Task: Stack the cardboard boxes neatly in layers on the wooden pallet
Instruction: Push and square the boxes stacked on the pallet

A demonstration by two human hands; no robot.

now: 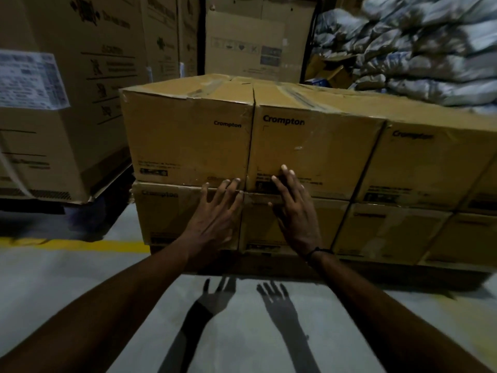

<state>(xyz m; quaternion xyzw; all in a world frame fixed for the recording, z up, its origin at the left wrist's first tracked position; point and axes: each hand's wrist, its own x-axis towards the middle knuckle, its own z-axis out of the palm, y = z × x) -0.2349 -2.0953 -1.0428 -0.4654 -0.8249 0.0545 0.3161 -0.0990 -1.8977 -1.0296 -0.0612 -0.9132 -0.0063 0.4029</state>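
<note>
cardboard boxes sit two layers high on the wooden pallet [376, 275], whose dark edge shows just under the bottom row. the left hand [215, 219] and right hand [295, 211] reach toward the near face with fingers spread and straight, so neither grip holds anything; whether the fingertips touch the board i cannot tell. they meet around the seam where the upper left box [185, 141] and upper middle box [317, 149] stand on the lower row [166, 214]. the boxes look stiff but dented at corners, with taped tops, and probably weighty. flat palms on the face should nudge one square; lifting would call for hands under opposite bottom edges. large cartons [67, 103] and stacked sacks [430, 49] stand behind.
</note>
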